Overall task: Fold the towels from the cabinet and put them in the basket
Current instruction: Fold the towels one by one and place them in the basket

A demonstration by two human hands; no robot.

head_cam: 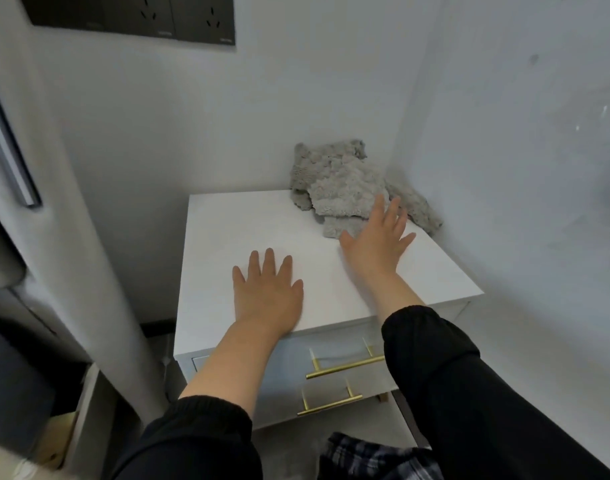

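At the far right corner of the white cabinet (pixel 248 237), where two pale walls meet, lies a crumpled grey towel (pixel 345 188), heaped loosely with one end trailing toward 4 o'clock along the right wall. The cabinet's flat top is otherwise bare at the near and left side.

The left hand (pixel 267 289) lies flat, palm down, on the top near its front edge, at about 7 o'clock from the towel and well apart from it. Its fingers are spread and straight, gripping nothing.

The right hand (pixel 378 244) is stretched toward 12 o'clock, palm down and open, fingers splayed. Its fingertips overlap the towel's near edge; whether they press on the cloth or hover just above it cannot be told. It holds nothing.

Both arms come in from the bottom of the view in black sleeves (pixel 435 358) pushed up from the wrists.

Below the top, the cabinet front shows two drawers, each with a brass bar handle (pixel 345 367), one above the other. A dark socket panel (pixel 133 19) is set in the wall at 11 o'clock from the cabinet. A grey upright surface with a metal bar stands along the left edge. Plaid cloth (pixel 376 455) shows at the bottom.
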